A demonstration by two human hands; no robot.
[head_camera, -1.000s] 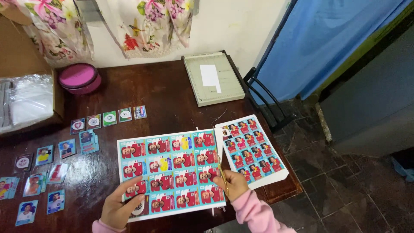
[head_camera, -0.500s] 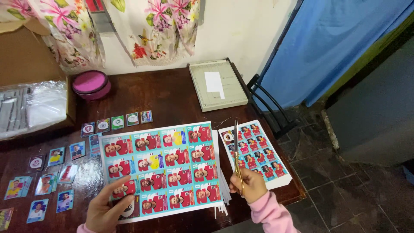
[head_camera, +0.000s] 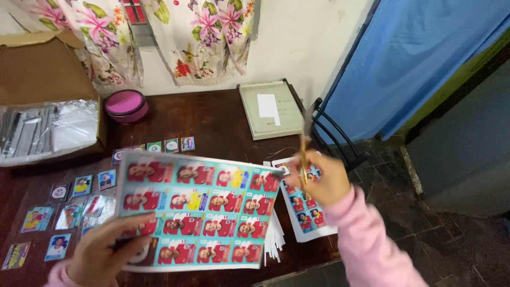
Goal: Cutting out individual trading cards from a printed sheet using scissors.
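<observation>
The left hand (head_camera: 103, 255) grips the lower left corner of a printed sheet of portrait stickers (head_camera: 199, 210), lifted and tilted above the dark wooden tabletop (head_camera: 218, 119). The right hand (head_camera: 319, 180), in a pink sleeve, is closed around yellow-handled scissors (head_camera: 304, 154) pointing upward, just beside the sheet's right edge. Under the right hand lies a second sticker sheet (head_camera: 305, 218). Left of the left hand, cut stickers (head_camera: 79, 186) lie scattered. Beyond both hands sit a pink round container (head_camera: 125, 104) and a paper trimmer (head_camera: 268, 109).
</observation>
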